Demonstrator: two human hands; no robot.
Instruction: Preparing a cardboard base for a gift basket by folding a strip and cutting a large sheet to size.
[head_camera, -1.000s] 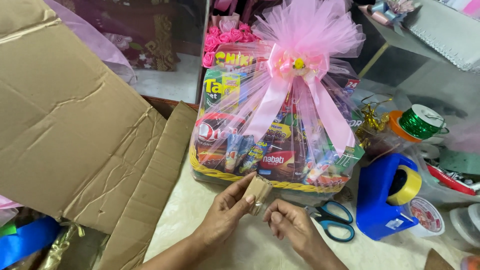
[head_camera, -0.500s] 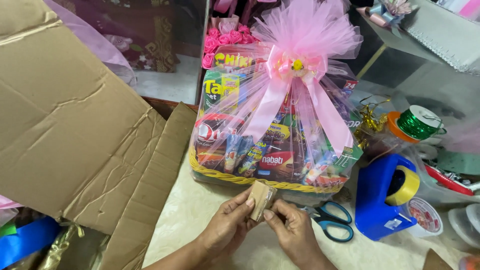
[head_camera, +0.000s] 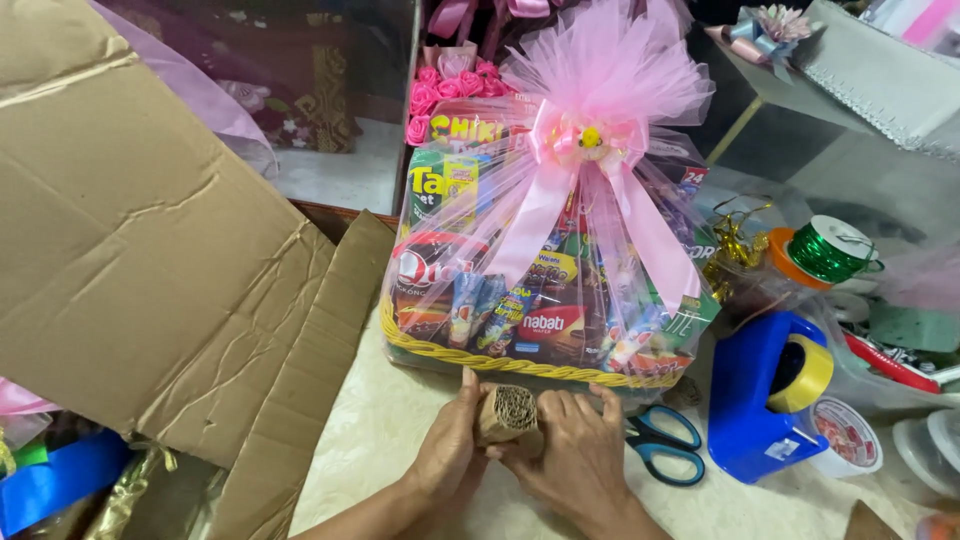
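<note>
A tightly rolled piece of brown corrugated cardboard (head_camera: 506, 412) is gripped between my left hand (head_camera: 448, 452) and my right hand (head_camera: 572, 456), low in the middle of the head view, its ribbed end facing up. Just beyond my fingers stands a gift basket (head_camera: 530, 368) with a yellow woven rim, filled with snack packets, wrapped in clear film and topped with a pink tulle bow (head_camera: 598, 100) and long pink ribbons.
A large flattened cardboard box (head_camera: 150, 250) fills the left side. Blue-handled scissors (head_camera: 660, 445) lie right of my right hand. Beside them stand a blue tape dispenser (head_camera: 765, 395) with a yellow roll and a green ribbon spool (head_camera: 828, 250). Plastic containers crowd the right edge.
The cardboard piece has been curled from a loosely bent strip into a tight roll, and both hands have closed in around it near the basket's front rim.
</note>
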